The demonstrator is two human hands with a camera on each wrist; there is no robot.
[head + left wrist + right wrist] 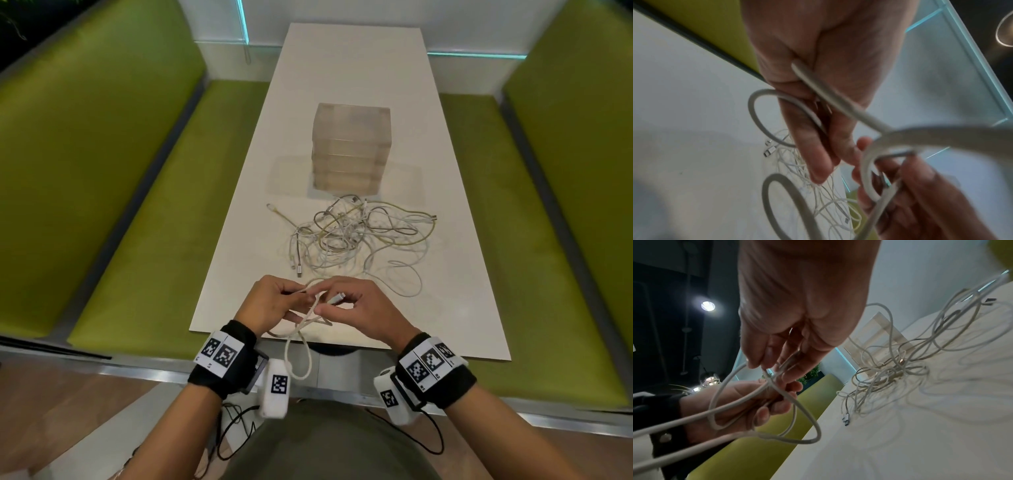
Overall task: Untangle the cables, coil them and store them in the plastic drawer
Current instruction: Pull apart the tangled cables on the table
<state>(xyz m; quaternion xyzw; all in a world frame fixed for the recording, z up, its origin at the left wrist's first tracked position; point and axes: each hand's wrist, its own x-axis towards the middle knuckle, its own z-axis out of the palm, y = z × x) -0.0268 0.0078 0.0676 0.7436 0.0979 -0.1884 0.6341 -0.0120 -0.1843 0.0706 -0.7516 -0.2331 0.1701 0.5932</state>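
Note:
Both hands hold one white cable (310,317) over the near edge of the table. My left hand (274,301) grips its loops (777,104) between curled fingers and palm. My right hand (346,301) pinches the plug end (337,298) and a strand of the same cable (789,363). A loop hangs down below the table edge (301,363). The tangled pile of white, grey and yellowish cables (356,236) lies on the table beyond the hands. Behind it stands the translucent plastic drawer unit (351,147), its drawers closed.
The long white table (445,308) runs away from me between two green benches (154,240) (513,240). A loose plug end (298,272) lies just beyond my left hand. Black wrist-camera leads hang near my lap (239,431).

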